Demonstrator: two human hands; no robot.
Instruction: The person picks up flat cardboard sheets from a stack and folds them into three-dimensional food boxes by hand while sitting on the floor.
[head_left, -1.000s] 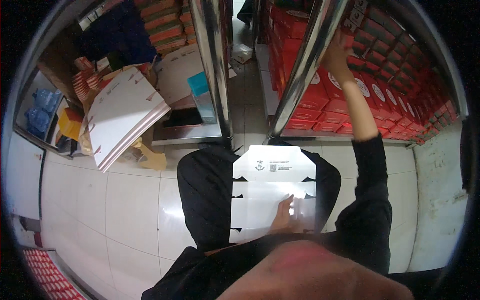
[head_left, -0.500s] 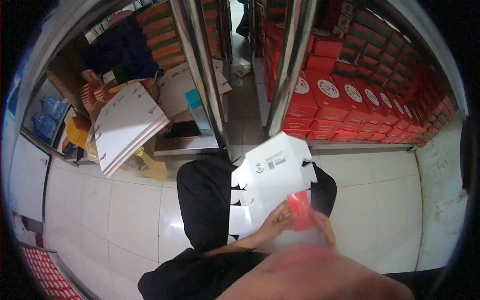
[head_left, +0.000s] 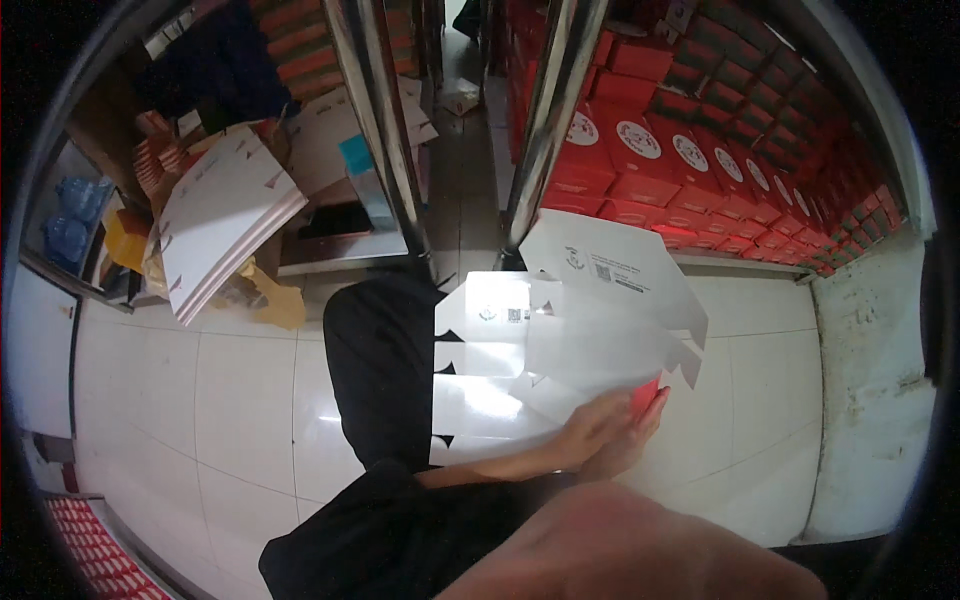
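Observation:
White die-cut cardboard sheets (head_left: 485, 345) lie across my lap, with notched flaps along the left edge. A top sheet (head_left: 610, 310) sits askew over them toward the right. At its near right corner, my left hand (head_left: 595, 428) and my right hand (head_left: 632, 440) come together around a small flat red packet (head_left: 646, 396). Fingers of both hands are closed on it, the left hand covering much of the packet. What kind of packet it is cannot be made out. My right palm is partly hidden behind the left hand.
Stacked red boxes (head_left: 640, 150) with white round labels fill the right shelf. Metal posts (head_left: 375, 130) stand ahead. More white cardboard sheets (head_left: 230, 210), a yellow-brown wrapper (head_left: 275, 300) and a turquoise box (head_left: 355, 155) are at the left. A stained wall (head_left: 865, 390) rises at the right.
Both hands have moved right and drawn together, with the red packet turned edge-on between them. The top cardboard sheet has shifted right and turned, uncovering another below. The view has shifted slightly.

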